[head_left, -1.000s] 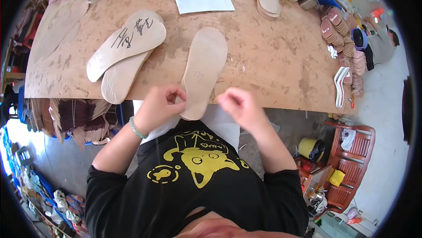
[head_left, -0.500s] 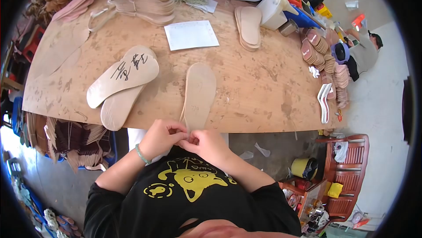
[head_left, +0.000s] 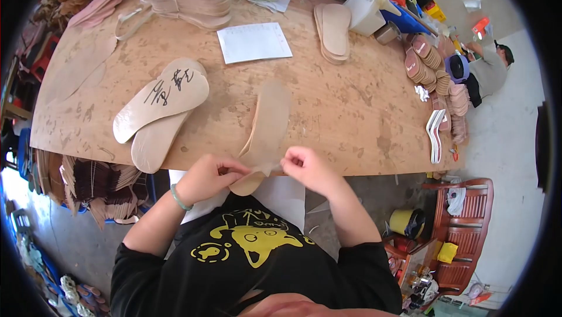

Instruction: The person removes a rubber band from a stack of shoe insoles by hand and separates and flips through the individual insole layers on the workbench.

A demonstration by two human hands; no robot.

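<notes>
A broad, stained, light-brown wooden desk [head_left: 357,112] is filling the upper middle of the frame, its near edge running across the centre. Dull grey floor [head_left: 93,247] is showing at lower left, with white light glaring near the frame's edge. A glossy, reddish-brown, slatted wooden settee [head_left: 470,235] is standing at lower right; beside it a smooth pale-grey surface [head_left: 512,135], floor or wall unclear, is stretching upward.
</notes>
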